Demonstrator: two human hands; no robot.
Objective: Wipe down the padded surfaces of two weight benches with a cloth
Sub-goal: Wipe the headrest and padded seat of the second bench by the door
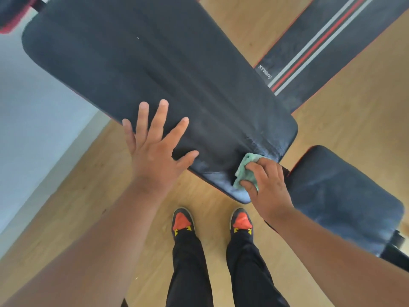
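1. I see my right hand (266, 185) bunching the green cloth (246, 171) under curled fingers, pressed on the near end of the back pad (155, 69)
2. The cloth sits just ahead of my knuckles, at the pad's lower edge, beside the seat pad (345, 196)
3. My left hand (155, 147) lies flat, fingers spread wide, on the pad's near-left edge
4. A second bench (327, 47) with stripes lies beyond, on the wood floor (243, 23)

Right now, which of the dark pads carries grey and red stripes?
The far pad at upper right, beyond the large pad under both hands. It alone has stripes and white lettering; the large pad and the small pad at right are plain.
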